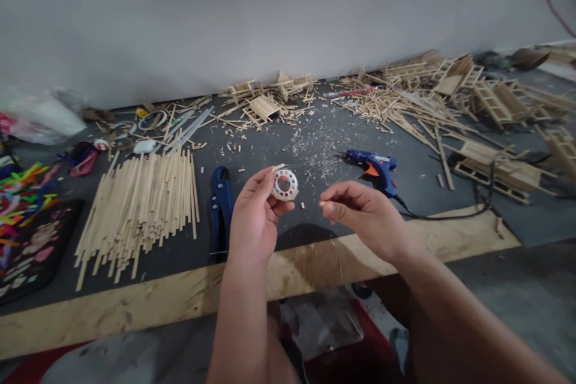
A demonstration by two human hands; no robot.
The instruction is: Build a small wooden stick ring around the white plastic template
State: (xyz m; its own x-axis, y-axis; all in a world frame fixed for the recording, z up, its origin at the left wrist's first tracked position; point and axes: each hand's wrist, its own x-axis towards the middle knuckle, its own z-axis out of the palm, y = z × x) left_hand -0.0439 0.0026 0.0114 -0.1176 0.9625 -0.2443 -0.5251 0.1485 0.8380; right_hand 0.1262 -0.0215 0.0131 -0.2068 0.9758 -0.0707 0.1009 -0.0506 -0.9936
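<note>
My left hand (261,207) holds a small white ring (285,185) with a row of round holes, its face turned toward me; a bit of pale wood shows at its edge. To the right, my right hand (360,210) pinches a tiny wooden piece (323,203) between thumb and fingertips, apart from the ring. Behind my right hand a blue glue gun (371,165) with an orange trigger lies on the dark tabletop. A blue cutter (220,210) lies just left of my left hand.
Many loose wooden sticks (144,204) lie at the left, beside colourful fuzzy strips (27,198). Stick offcuts (391,102) and small wooden structures (499,162) fill the back and right. The glue gun's cable (450,216) runs right near the wooden front edge (180,303).
</note>
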